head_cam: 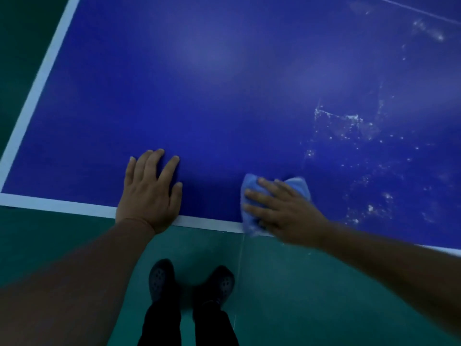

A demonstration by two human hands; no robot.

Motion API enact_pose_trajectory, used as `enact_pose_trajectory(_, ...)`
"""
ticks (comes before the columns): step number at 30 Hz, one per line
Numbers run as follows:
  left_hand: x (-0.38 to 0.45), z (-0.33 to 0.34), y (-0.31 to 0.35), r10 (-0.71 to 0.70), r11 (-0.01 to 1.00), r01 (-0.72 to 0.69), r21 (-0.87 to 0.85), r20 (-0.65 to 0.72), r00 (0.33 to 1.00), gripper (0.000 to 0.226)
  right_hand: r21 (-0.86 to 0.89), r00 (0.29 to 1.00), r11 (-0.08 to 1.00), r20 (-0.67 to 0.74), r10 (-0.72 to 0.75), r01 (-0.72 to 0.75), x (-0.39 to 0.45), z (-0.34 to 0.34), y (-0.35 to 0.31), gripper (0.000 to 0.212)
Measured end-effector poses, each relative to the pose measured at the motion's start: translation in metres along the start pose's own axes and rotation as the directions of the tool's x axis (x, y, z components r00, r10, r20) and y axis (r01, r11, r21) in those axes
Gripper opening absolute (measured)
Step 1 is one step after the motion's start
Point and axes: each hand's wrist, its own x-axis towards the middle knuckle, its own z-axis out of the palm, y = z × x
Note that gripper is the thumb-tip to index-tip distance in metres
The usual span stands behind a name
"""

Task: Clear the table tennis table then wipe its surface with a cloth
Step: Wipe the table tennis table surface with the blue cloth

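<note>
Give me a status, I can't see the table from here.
Left hand flat on the table. Right hand presses the cloth at the near edge. White smears at right; nothing blocking.

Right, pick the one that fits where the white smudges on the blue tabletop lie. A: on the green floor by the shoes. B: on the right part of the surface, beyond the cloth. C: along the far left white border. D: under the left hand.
B: the white smudges spread over the right part of the tabletop, past the cloth under the right hand.
</note>
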Motion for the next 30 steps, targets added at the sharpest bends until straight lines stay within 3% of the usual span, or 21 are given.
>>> enact_pose_trajectory(1, 0.0, 0.0, 0.0, -0.005, 1.0, 0.005, -0.001, 0.004, 1.0, 0.063, -0.107, 0.998, 0.994, 0.05, 0.037, -0.032, 0.0, -0.003, 0.025, 0.048)
enact_pose_trajectory(2, 0.001, -0.001, 0.0, -0.007, 1.0, 0.007, 0.002, 0.01, 1.0, 0.063, -0.153, 0.979, 0.972, 0.079, 0.19, -0.176, 0.006, -0.007, 0.049, 0.049)
enact_pose_trajectory(3, 0.001, 0.0, 0.0, -0.006, 1.0, 0.006, 0.005, 0.019, 1.0, 0.063, -0.119, 0.915, 0.911, 0.036, 0.401, -0.395, 0.012, -0.012, 0.068, 0.049)
enact_pose_trajectory(4, 0.001, -0.001, 0.0, -0.007, 1.0, 0.007, 0.009, 0.025, 1.0, 0.063, -0.01, 0.784, 0.784, -0.043, 0.62, -0.621, 0.018, -0.017, 0.082, 0.049)
enact_pose_trajectory(5, 0.001, -0.001, 0.0, -0.008, 1.0, 0.008, 0.015, 0.028, 1.0, 0.062, 0.105, 0.597, 0.604, -0.094, 0.797, -0.79, 0.026, -0.021, 0.082, 0.049)
enact_pose_trajectory(6, 0.001, -0.001, -0.001, -0.007, 1.0, 0.007, 0.022, 0.033, 0.999, 0.062, 0.164, 0.469, 0.485, -0.127, 0.874, -0.859, 0.035, -0.019, 0.067, 0.05)
enact_pose_trajectory(7, 0.002, -0.001, 0.0, -0.006, 1.0, 0.005, 0.025, 0.039, 0.999, 0.062, 0.16, 0.46, 0.483, -0.163, 0.873, -0.861, 0.042, -0.011, 0.045, 0.051)
enact_pose_trajectory(8, 0.003, 0.0, 0.0, -0.008, 1.0, 0.007, 0.025, 0.042, 0.999, 0.063, 0.132, 0.57, 0.593, -0.175, 0.803, -0.794, 0.047, -0.003, 0.019, 0.053)
enact_pose_trajectory(10, 0.004, -0.001, 0.0, -0.015, 1.0, 0.014, 0.026, 0.05, 0.999, 0.063, 0.08, 0.864, 0.873, -0.129, 0.487, -0.48, 0.045, 0.008, -0.029, 0.052)
enact_pose_trajectory(11, 0.004, -0.001, 0.0, -0.015, 1.0, 0.014, 0.026, 0.055, 0.998, 0.063, 0.051, 0.931, 0.935, -0.093, 0.354, -0.351, 0.038, 0.008, -0.029, 0.051)
enact_pose_trajectory(12, 0.004, -0.002, 0.001, -0.015, 1.0, 0.014, 0.026, 0.058, 0.998, 0.064, 0.023, 0.95, 0.954, -0.087, 0.301, -0.3, 0.03, 0.005, -0.009, 0.051)
enact_pose_trajectory(13, 0.004, -0.002, 0.0, -0.016, 1.0, 0.015, 0.028, 0.06, 0.998, 0.064, -0.003, 0.924, 0.929, -0.11, 0.367, -0.37, 0.023, 0.003, 0.017, 0.051)
enact_pose_trajectory(14, 0.004, -0.002, 0.0, -0.016, 0.999, 0.014, 0.03, 0.064, 0.998, 0.064, 0.01, 0.842, 0.849, -0.115, 0.526, -0.529, 0.016, -0.001, 0.046, 0.05)
enact_pose_trajectory(15, 0.005, -0.003, 0.0, -0.015, 0.999, 0.013, 0.03, 0.071, 0.997, 0.064, 0.042, 0.695, 0.7, -0.088, 0.714, -0.713, 0.008, -0.006, 0.074, 0.049)
enact_pose_trajectory(16, 0.005, -0.003, 0.0, -0.016, 1.0, 0.014, 0.027, 0.074, 0.997, 0.064, 0.105, 0.498, 0.503, -0.069, 0.864, -0.858, 0.001, -0.01, 0.094, 0.048)
enact_pose_trajectory(17, 0.005, -0.003, 0.0, -0.016, 1.0, 0.014, 0.024, 0.071, 0.997, 0.064, 0.178, 0.318, 0.323, -0.055, 0.946, -0.929, 0.0, -0.013, 0.101, 0.049)
enact_pose_trajectory(18, 0.005, -0.003, 0.0, -0.014, 1.0, 0.012, 0.025, 0.068, 0.998, 0.064, 0.225, 0.222, 0.229, -0.056, 0.973, -0.947, 0.006, -0.014, 0.095, 0.05)
enact_pose_trajectory(19, 0.005, -0.003, 0.0, -0.012, 0.999, 0.01, 0.03, 0.066, 0.998, 0.064, 0.22, 0.217, 0.229, -0.079, 0.973, -0.948, 0.018, -0.013, 0.081, 0.051)
enact_pose_trajectory(23, 0.006, -0.004, 0.001, -0.007, 0.999, 0.004, 0.044, 0.068, 0.998, 0.063, 0.173, 0.551, 0.564, -0.124, 0.826, -0.807, 0.091, -0.011, 0.015, 0.054)
enact_pose_trajectory(27, 0.007, -0.003, 0.003, -0.008, 0.998, 0.005, 0.057, 0.048, 0.999, 0.062, 0.25, 0.647, 0.654, -0.121, 0.753, -0.714, 0.181, -0.022, 0.016, 0.051)
enact_pose_trajectory(30, 0.007, -0.002, 0.003, -0.01, 0.998, 0.007, 0.065, 0.037, 0.999, 0.063, 0.2, 0.762, 0.776, -0.155, 0.628, -0.599, 0.213, -0.027, 0.043, 0.051)
